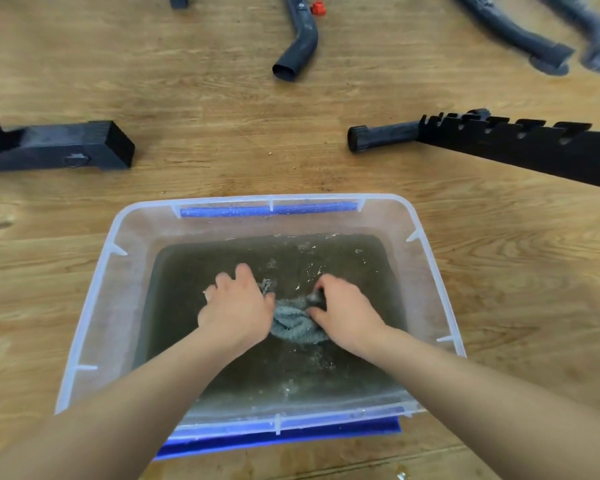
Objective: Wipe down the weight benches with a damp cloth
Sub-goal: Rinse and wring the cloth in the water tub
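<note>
A clear plastic tub (94, 292) with blue handles stands on the wooden floor, holding murky dark water. A grey cloth (293, 322) lies bunched in the water at the tub's middle. My left hand (238, 306) grips the cloth's left end, fingers curled into it. My right hand (343, 311) grips the cloth's right end. Both hands are down in the tub, close together, with the cloth twisted between them.
Black bench frame parts lie on the floor beyond the tub: a square leg (66, 145) at left, a notched adjustment bar (516, 143) at right, a curved tube (298, 46) with a red knob (317, 8) at top centre, more tubes (520, 32) at top right.
</note>
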